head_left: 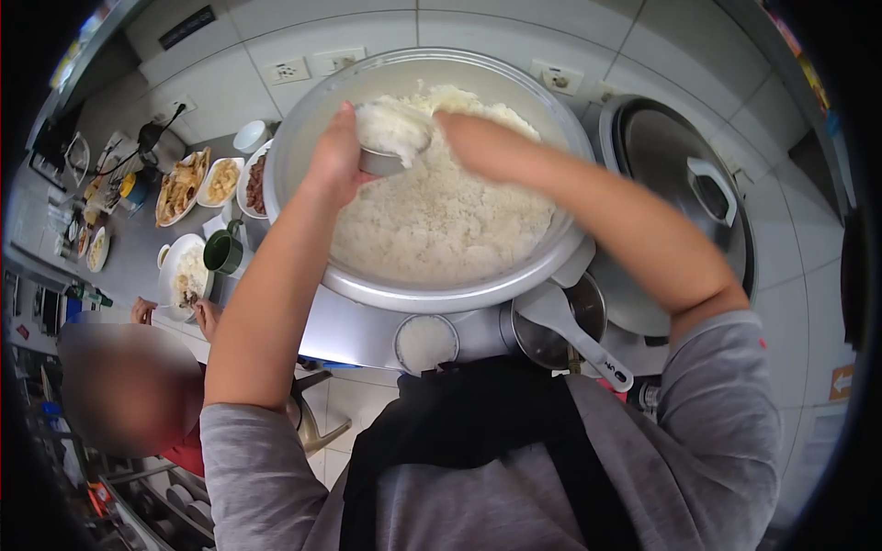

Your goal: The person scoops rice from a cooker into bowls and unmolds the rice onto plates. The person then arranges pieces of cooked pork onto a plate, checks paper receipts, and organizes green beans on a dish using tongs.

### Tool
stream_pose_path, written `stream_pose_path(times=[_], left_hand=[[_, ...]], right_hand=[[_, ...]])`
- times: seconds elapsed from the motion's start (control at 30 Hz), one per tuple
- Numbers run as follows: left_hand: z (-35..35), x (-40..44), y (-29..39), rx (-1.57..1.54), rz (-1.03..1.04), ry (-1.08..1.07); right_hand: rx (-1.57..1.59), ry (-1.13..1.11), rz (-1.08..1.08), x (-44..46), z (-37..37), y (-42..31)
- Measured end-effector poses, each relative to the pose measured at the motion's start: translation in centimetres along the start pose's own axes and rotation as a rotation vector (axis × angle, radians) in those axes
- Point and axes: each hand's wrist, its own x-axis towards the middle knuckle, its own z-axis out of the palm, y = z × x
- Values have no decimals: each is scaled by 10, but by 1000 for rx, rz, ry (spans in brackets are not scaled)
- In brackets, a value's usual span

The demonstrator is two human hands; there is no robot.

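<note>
Centrally, the bowl (384,164) of rice (390,129), gripped by my left fingers (346,119) over the pot (423,296), lies left of my right fingers (450,127), whose closure I cannot tell.

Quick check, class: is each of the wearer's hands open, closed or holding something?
Left hand: closed on a bowl heaped with rice.
Right hand: blurred, near that rice; open or closed, cannot be told.

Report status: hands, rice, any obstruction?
Left hand holding small bowl heaped with rice, over large pot; more rice below. Right hand close beside bowl, blurred, grip unclear. Nothing visibly blocking either hand.
</note>
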Motion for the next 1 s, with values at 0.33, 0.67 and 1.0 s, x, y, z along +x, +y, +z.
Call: stream_pose_path(times=[0.33, 0.67, 1.0], left_hand=[[20, -7, 16, 50, 271, 75], [25, -1, 17, 202, 263, 92], [28, 5, 15, 124, 255, 12]], right_hand=[[-1034, -40, -246, 28, 41, 57], [-754, -244, -472, -39, 34, 49], [-205, -433, -235, -19, -20, 71]])
